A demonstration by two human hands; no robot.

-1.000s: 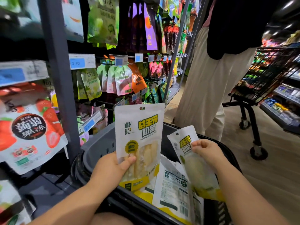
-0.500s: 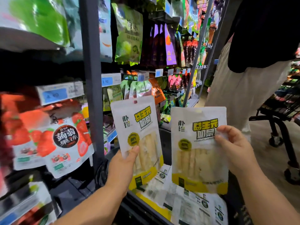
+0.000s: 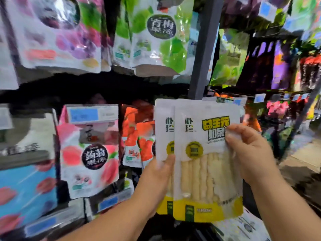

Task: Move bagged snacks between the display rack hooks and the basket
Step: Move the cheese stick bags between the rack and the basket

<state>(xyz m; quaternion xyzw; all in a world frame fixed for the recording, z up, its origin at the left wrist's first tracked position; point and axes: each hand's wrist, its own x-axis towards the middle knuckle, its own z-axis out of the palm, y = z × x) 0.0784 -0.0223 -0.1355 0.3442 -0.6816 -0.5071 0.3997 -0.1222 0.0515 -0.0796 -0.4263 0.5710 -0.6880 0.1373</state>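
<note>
Seemingly touching, rear bag (image 3: pixel 163 129) sits in left grip (image 3: pixel 156 178), front bag (image 3: pixel 205 171) in right grip (image 3: pixel 250 153).

Raised left hand (image 3: pixel 156 174) and right hand (image 3: pixel 250 153) side by side, fingers (image 3: pixel 231 136) curled, gripping.

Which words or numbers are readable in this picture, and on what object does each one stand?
"青梅果冻": green bag, top row.
"蒟蒻果冻": pink bag, lower left.
"益生元奶条", stylised, partly under the right hand: front white-and-yellow bag.
Only an unclear logo shows on the rear white-and-yellow bag, in the left hand.
Too blurred to read: blue price tags, small print.
</note>
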